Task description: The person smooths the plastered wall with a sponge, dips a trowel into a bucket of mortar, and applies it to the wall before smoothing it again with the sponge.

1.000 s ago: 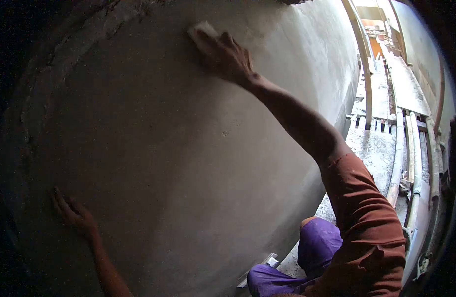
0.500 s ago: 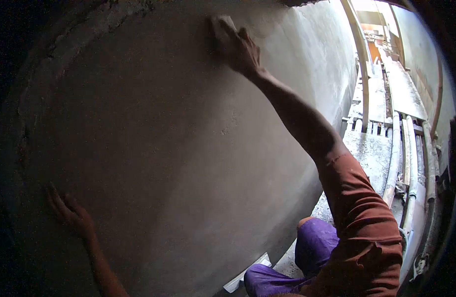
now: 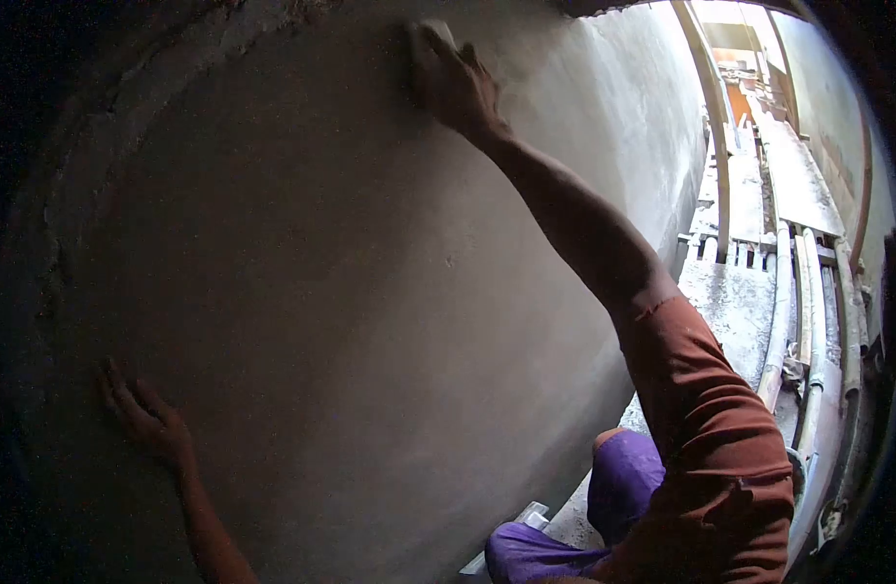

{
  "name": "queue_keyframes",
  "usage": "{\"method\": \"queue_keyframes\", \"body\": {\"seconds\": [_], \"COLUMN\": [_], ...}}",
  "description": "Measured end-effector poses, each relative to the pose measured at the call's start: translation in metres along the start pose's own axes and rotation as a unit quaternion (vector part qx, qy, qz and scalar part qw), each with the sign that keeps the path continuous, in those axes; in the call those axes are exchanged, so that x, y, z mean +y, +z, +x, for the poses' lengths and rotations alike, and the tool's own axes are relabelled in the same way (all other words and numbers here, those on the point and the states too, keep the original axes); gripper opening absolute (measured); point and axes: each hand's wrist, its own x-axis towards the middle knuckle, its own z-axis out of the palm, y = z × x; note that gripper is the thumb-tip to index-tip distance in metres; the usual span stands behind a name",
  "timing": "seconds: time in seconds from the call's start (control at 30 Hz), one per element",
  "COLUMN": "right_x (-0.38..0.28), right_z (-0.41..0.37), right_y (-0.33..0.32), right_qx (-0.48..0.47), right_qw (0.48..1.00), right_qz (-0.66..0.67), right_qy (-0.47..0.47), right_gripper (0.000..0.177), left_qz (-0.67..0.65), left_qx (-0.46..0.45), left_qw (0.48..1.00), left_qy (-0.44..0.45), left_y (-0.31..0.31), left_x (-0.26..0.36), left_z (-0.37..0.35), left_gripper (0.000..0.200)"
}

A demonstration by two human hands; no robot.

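Note:
High on a grey plastered wall (image 3: 370, 311), my right hand (image 3: 455, 90) presses a pale sponge-like pad (image 3: 436, 32) to the surface. Its fingers are closed over the pad, and most of the pad is hidden beneath them. Lower on the left, my left hand (image 3: 146, 419) rests flat against the same wall, fingers stretched and slightly apart, holding nothing. The plaster between the hands is mostly smooth, with a small rough spot (image 3: 451, 261) near the middle.
A flat pale tool (image 3: 533, 515) lies by the wall's foot, partly behind my purple-clad knee (image 3: 536, 555). On the right are bamboo poles (image 3: 815, 341), walkway boards (image 3: 730, 302) and an upright wooden post (image 3: 713, 127). A rough ledge (image 3: 127, 97) borders the wall's upper left.
My right hand and the pad have shifted slightly up and left. The view has turned a little, and my knee now covers more of the flat tool.

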Motion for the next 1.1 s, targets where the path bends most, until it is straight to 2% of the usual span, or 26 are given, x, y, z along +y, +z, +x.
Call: {"method": "queue_keyframes", "body": {"seconds": [0.13, 0.2, 0.23, 0.27, 0.3, 0.33, 0.4, 0.47, 0.53, 0.57, 0.63, 0.67, 0.73, 0.87, 0.93, 0.97, 1.03, 1.07, 1.1], "right_x": [-0.044, -0.066, -0.068, -0.068, -0.068, -0.061, -0.038, -0.047, -0.045, -0.052, -0.074, -0.081, -0.082, -0.052, -0.044, -0.044, -0.048, -0.046, -0.046], "right_z": [-0.001, -0.040, -0.053, -0.066, -0.072, -0.069, -0.048, -0.008, 0.017, 0.008, -0.031, -0.048, -0.073, -0.040, -0.006, 0.002, 0.016, 0.007, -0.010], "right_y": [0.007, -0.028, -0.045, -0.062, -0.070, -0.063, -0.035, -0.004, 0.037, 0.033, 0.015, -0.003, -0.046, -0.037, -0.022, -0.017, -0.011, -0.016, -0.031], "right_qx": [0.038, -0.037, -0.034, -0.083, -0.133, -0.131, -0.089, -0.084, 0.118, 0.117, 0.078, 0.078, -0.134, -0.178, -0.064, -0.066, 0.040, 0.039, -0.015], "right_qw": [0.999, 0.999, 0.999, 0.996, 0.990, 0.991, 0.996, 0.995, 0.992, 0.992, 0.987, 0.987, 0.988, 0.983, 0.998, 0.998, 0.995, 0.995, 0.997], "right_qz": [-0.028, 0.028, 0.027, 0.022, 0.018, 0.019, 0.029, 0.027, -0.038, -0.039, -0.090, -0.091, 0.072, -0.016, -0.002, -0.001, -0.048, -0.047, -0.005], "right_qy": [-0.010, -0.018, -0.019, -0.028, -0.036, -0.035, -0.009, 0.036, -0.030, -0.028, -0.108, -0.107, -0.033, 0.043, -0.023, -0.022, -0.078, -0.077, -0.079], "right_gripper": [0.069, 0.070, 0.070, 0.071, 0.073, 0.073, 0.072, 0.071, 0.071, 0.071, 0.069, 0.069, 0.065, 0.068, 0.068, 0.068, 0.068, 0.068, 0.070], "left_qz": [0.018, -0.002, -0.020, -0.020, 0.011, 0.043, 0.030, 0.014, -0.011, -0.012, -0.009, -0.010, 0.046, -0.008, -0.025, -0.025, 0.010, 0.011, -0.003], "left_qx": [-0.002, 0.000, 0.007, 0.008, -0.006, -0.020, -0.018, -0.027, 0.011, 0.010, -0.011, -0.011, -0.042, -0.015, 0.008, 0.006, -0.016, -0.017, -0.014], "left_qw": [1.000, 1.000, 1.000, 1.000, 1.000, 0.999, 0.999, 1.000, 1.000, 1.000, 1.000, 1.000, 0.998, 1.000, 0.999, 0.999, 0.999, 0.999, 1.000], "left_qy": [0.010, 0.009, 0.007, 0.009, -0.001, -0.011, -0.005, 0.007, 0.018, 0.020, 0.007, 0.008, -0.015, 0.013, 0.022, 0.022, 0.028, 0.028, 0.026], "left_y": [0.000, 0.000, 0.000, -0.001, -0.003, -0.006, -0.012, -0.012, -0.008, -0.008, -0.010, -0.004, 0.009, -0.007, -0.007, -0.011, -0.022, -0.023, -0.024], "left_x": [0.000, 0.003, 0.004, 0.006, 0.009, 0.013, 0.022, 0.021, 0.015, 0.014, 0.012, 0.003, -0.013, 0.009, 0.012, 0.014, 0.021, 0.023, 0.024], "left_z": [0.001, 0.002, 0.004, 0.005, 0.005, 0.006, 0.010, 0.009, 0.010, 0.010, 0.010, 0.005, -0.002, 0.006, 0.005, 0.009, 0.015, 0.014, 0.014], "left_gripper": [0.048, 0.048, 0.049, 0.049, 0.049, 0.049, 0.049, 0.049, 0.048, 0.048, 0.048, 0.048, 0.047, 0.047, 0.047, 0.047, 0.047, 0.047, 0.048]}}
